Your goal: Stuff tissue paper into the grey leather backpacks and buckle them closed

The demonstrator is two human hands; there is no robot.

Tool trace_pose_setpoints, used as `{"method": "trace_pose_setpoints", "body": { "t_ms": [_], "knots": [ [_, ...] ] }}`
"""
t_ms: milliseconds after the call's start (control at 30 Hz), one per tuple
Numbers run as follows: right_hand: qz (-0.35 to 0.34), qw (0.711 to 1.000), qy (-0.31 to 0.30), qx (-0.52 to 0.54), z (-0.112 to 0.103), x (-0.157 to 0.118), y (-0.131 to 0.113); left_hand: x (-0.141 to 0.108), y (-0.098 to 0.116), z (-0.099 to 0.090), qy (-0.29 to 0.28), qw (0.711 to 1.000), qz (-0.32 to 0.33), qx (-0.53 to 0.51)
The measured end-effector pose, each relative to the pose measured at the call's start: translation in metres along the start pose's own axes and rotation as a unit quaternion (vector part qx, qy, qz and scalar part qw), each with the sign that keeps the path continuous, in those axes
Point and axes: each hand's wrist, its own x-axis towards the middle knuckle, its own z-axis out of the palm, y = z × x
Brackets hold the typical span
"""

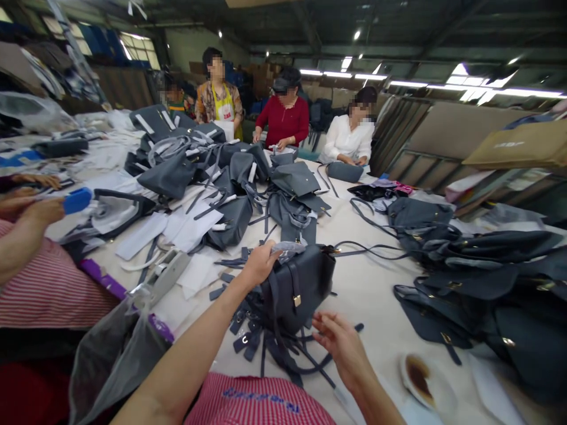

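Steadying slate-blue handbag (316, 283) toward near edge of worktop (370, 289): wrapped handle (291, 250) clamped by left grip (261, 264); right grip (339, 339) empty, fingers apart; trailing straps (286, 359) should be kept untangled.

**A crowded off-white worktable** (372, 289)

Beyond the left hand (261, 264), a big heap of dark bags (177, 171) covers the surface, with white papers (190, 227) spread along its near side. Left of that hand lies a pale grey device (167, 274). Between the hands, small dark tabs (250, 339) are strewn around the foot of one bag (305, 289); whether its base touches the tabletop is hidden. To the right of the right hand (339, 342) sprawls a second pile of bags (447, 283). Nearer, beside that wrist, sits a white dish (438, 394) with brown contents (417, 373). Well past the right hand rests some bunched cloth (390, 189).
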Motion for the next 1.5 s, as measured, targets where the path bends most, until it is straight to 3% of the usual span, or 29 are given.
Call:
{"method": "trace_pose_setpoints", "body": {
  "t_ms": [67,133,300,500,600,700,733,800,867,967,1133,1333,1500],
  "knots": [
    [-0.004,0.999,0.054,-0.01,-0.012,0.006,0.02,0.003,0.0,0.002,-0.017,1.0,0.02,-0.001],
    [-0.011,0.998,0.055,0.009,-0.016,0.013,0.027,0.005,0.001,0.0,-0.037,0.998,0.043,-0.005],
    [0.028,0.996,-0.072,0.042,-0.006,0.024,0.017,0.012,0.0,-0.006,-0.079,0.994,0.074,-0.004],
    [0.135,0.968,-0.163,0.132,0.013,0.003,0.004,0.029,0.01,-0.005,-0.084,0.994,0.065,0.032],
    [0.125,0.971,-0.165,0.119,0.026,-0.01,-0.006,0.017,0.031,-0.01,-0.033,0.995,0.058,0.068],
    [0.102,0.977,-0.136,0.132,0.034,-0.018,-0.016,-0.02,0.058,-0.014,0.101,0.985,0.029,0.14],
    [0.096,0.977,-0.128,0.138,0.035,-0.02,-0.018,-0.036,0.065,-0.013,0.109,0.982,0.009,0.152],
    [0.083,0.979,-0.119,0.144,0.035,-0.024,-0.019,-0.066,0.077,-0.008,-0.005,0.989,-0.032,0.148],
    [0.067,0.982,-0.108,0.138,0.035,-0.028,-0.017,-0.089,0.082,0.002,-0.07,0.98,-0.081,0.169],
    [0.067,0.986,-0.101,0.118,0.036,-0.035,-0.01,-0.103,0.083,0.021,-0.093,0.965,-0.115,0.216],
    [0.067,0.983,-0.134,0.104,0.032,-0.035,0.006,-0.095,0.08,0.031,-0.117,0.964,-0.117,0.21],
    [0.076,0.98,-0.133,0.125,0.023,-0.036,0.015,-0.093,0.068,0.026,-0.169,0.974,-0.149,0.019],
    [0.075,0.98,-0.142,0.118,0.02,-0.038,0.019,-0.102,0.047,0.033,-0.207,0.936,-0.215,-0.188]
  ]
}}
